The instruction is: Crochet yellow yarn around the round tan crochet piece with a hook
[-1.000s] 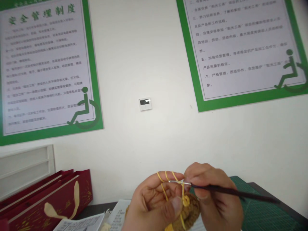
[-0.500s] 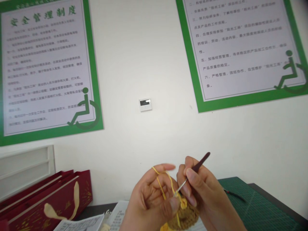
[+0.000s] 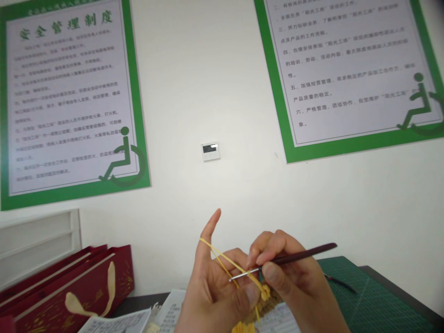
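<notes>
My left hand (image 3: pixel 217 289) pinches a brown and yellow crocheted piece (image 3: pixel 268 303) between thumb and fingers. Its index finger points up, with yellow yarn (image 3: pixel 227 256) looped round it and running down to the piece. In my right hand (image 3: pixel 294 277) is a crochet hook (image 3: pixel 305 254) with a dark red handle, held nearly level. The hook's metal tip lies left of the piece, by the yarn strands, above my left thumb. My fingers hide part of the crocheted piece.
Dark red gift bags (image 3: pixel 86 286) with cream handles stand at the lower left, beside printed papers (image 3: pixel 120 322). A green cutting mat (image 3: pixel 367 296) lies at the right, with a thin dark tool (image 3: pixel 342 282) on it. Two green-framed posters hang on the wall.
My left index finger has risen from bent to upright, drawing the yarn up. The hook has swung from steep to nearly level, and its tip has moved left, away from the stitches.
</notes>
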{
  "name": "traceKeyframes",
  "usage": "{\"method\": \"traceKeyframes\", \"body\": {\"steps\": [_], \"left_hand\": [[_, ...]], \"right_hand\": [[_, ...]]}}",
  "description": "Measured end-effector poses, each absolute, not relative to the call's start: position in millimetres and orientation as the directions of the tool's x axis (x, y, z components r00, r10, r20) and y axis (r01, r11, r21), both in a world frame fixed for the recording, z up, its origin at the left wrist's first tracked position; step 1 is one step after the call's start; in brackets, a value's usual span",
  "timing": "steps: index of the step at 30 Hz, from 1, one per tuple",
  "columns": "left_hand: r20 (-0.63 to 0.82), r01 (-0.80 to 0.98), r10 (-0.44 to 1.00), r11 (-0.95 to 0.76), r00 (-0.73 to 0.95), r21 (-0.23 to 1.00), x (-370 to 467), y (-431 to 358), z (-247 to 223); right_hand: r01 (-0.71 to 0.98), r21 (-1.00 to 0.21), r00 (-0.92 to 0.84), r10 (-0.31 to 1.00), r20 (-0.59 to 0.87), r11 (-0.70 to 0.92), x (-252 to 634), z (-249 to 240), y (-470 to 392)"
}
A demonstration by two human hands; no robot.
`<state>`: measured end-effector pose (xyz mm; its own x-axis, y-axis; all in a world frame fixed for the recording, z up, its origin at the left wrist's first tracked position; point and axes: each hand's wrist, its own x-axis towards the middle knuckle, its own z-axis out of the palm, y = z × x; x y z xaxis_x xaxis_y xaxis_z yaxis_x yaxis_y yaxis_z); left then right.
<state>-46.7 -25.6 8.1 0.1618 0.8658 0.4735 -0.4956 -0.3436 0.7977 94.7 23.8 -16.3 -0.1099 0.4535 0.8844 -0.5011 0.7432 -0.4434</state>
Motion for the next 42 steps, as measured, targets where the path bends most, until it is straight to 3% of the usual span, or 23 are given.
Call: {"method": "traceKeyframes", "body": {"steps": [4, 7, 9, 11, 13, 17, 20, 25, 30, 33, 35, 38, 40, 42], "left_hand": [[0.49, -0.473, 0.855, -0.366, 0.169, 0.801, -44.5, -27.7, 10.0], [0.49, -0.472, 0.858, -0.373, 0.152, 0.799, -44.0, -28.8, 9.6], [0.478, -0.481, 0.862, -0.351, 0.169, 0.804, -44.9, -29.0, 9.2], [0.433, -0.508, 0.866, -0.263, 0.252, 0.82, -46.8, -28.5, 9.9], [0.391, -0.538, 0.853, -0.161, 0.346, 0.827, -49.5, -27.1, 11.8], [0.384, -0.565, 0.807, -0.076, 0.448, 0.821, -54.7, -24.1, 15.7], [0.408, -0.569, 0.772, -0.073, 0.488, 0.819, -57.0, -23.9, 15.5], [0.408, -0.547, 0.749, -0.073, 0.522, 0.834, -60.0, -24.6, 15.0], [0.384, -0.56, 0.74, -0.013, 0.553, 0.829, -62.6, -22.5, 17.5], [0.397, -0.53, 0.804, -0.123, 0.442, 0.839, -58.4, -23.7, 16.5], [0.445, -0.483, 0.841, -0.265, 0.308, 0.834, -53.4, -25.9, 14.7], [0.481, -0.423, 0.854, -0.369, 0.197, 0.828, -46.5, -29.0, 12.2], [0.47, -0.415, 0.863, -0.365, 0.186, 0.833, -43.9, -29.6, 10.8], [0.462, -0.432, 0.867, -0.351, 0.185, 0.831, -43.2, -28.4, 9.5]], "right_hand": [[-0.378, -0.326, -0.048, 0.333, 0.942, 0.866, 98.3, -9.5, 21.5], [-0.027, -0.019, 0.01, 0.019, 1.0, 0.999, 104.6, -10.2, 16.6], [0.221, 0.155, 0.011, -0.162, 0.987, 0.963, 106.8, -15.4, 13.5], [0.258, 0.13, 0.152, -0.173, 0.973, 0.957, 104.6, -22.0, 12.5], [0.12, 0.165, 0.179, -0.185, 0.966, 0.979, 98.8, -26.2, 13.7], [-0.39, -0.148, 0.22, 0.248, 0.944, 0.909, 86.4, -24.0, 17.5], [-0.599, -0.269, 0.151, 0.436, 0.887, 0.754, 84.0, -21.3, 17.8], [-0.71, -0.352, 0.079, 0.566, 0.821, 0.61, 87.9, -22.3, 14.3], [-0.802, -0.481, -0.062, 0.751, 0.657, 0.355, 88.2, -15.7, 9.2], [-0.789, -0.556, -0.18, 0.768, 0.615, 0.261, 86.6, -13.1, 9.9], [-0.749, -0.584, -0.195, 0.739, 0.645, 0.313, 86.1, -14.2, 12.6], [-0.58, -0.51, -0.068, 0.587, 0.807, 0.635, 89.2, -16.7, 17.8], [-0.349, -0.319, -0.008, 0.338, 0.941, 0.881, 94.7, -16.3, 20.5], [-0.09, -0.073, -0.031, 0.07, 0.997, 0.993, 102.0, -14.3, 21.9]]}}
